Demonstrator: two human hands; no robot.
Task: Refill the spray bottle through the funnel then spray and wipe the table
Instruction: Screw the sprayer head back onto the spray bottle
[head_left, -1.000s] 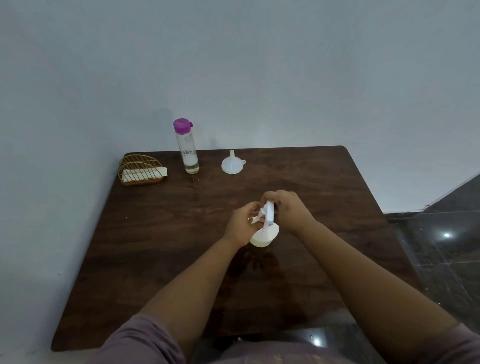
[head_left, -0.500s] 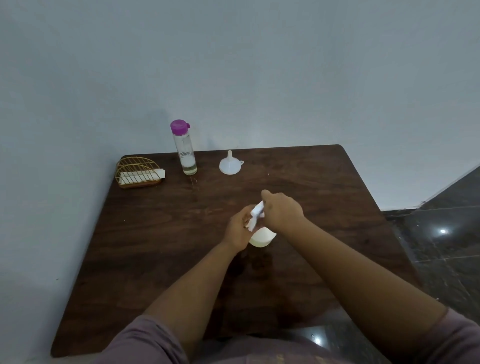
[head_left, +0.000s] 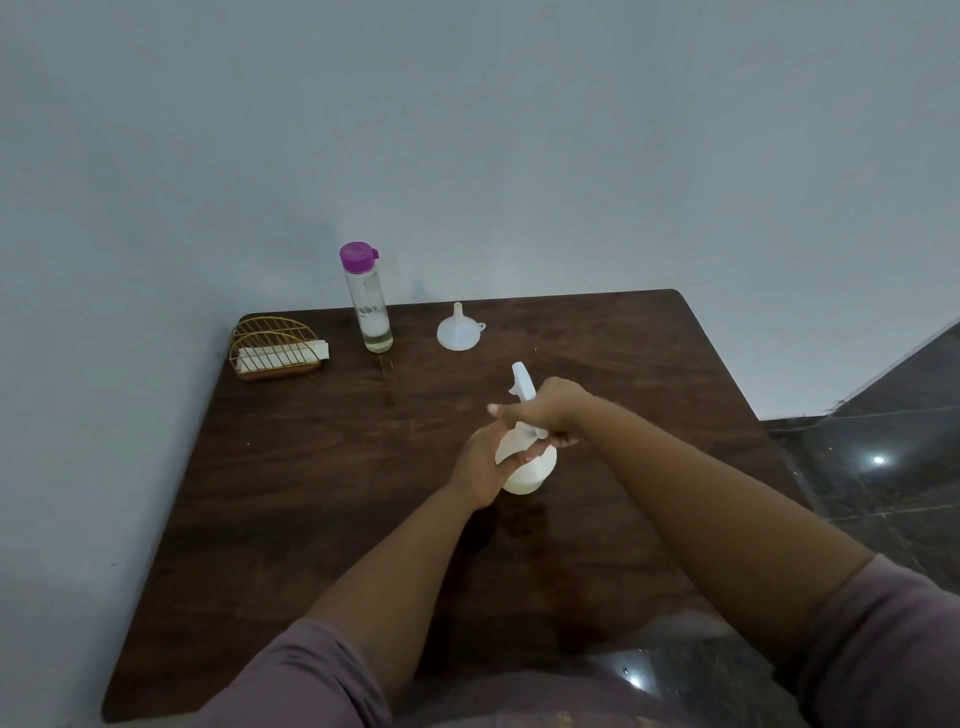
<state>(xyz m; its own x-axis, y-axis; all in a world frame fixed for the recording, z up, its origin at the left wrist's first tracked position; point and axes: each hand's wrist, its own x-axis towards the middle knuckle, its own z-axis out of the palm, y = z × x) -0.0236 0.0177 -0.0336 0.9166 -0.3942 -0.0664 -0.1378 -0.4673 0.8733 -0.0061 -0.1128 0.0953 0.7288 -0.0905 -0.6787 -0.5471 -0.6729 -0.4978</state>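
So the spray bottle (head_left: 527, 467) is standing roughly mid-table, a bit toward the far half of the dark wooden table (head_left: 311, 519), and both hands are on it. The left hand (head_left: 480, 467) is wrapped around the white body, holding it steady. The right hand (head_left: 545, 410) is closed around the neck, right at the trigger head (head_left: 522, 382), which sticks up and tilts away from the person. Looks to me like the head is being unscrewed, though I can't tell whether it's loose yet or still seated on the bottle.

Progress-wise, I'd say this is very early. The funnel (head_left: 458, 331) sits behind the spray bottle toward the wall, spout up, mouth down, not in use. The refill bottle (head_left: 367, 299) with the purple cap is behind and to the left of the spray bottle, upright, cap on, with only a little liquid at the bottom. So no pouring so far, and spraying and wiping are all to come. Can't see any wet patch on the wood from spraying either.

Further left of the spray bottle, at the far left corner, there's a gold wire holder (head_left: 275, 349) with what looks like white napkins or cloth in it, probably for the wiping.

Count: one spray bottle, one funnel, one refill bottle, one holder, two hands.
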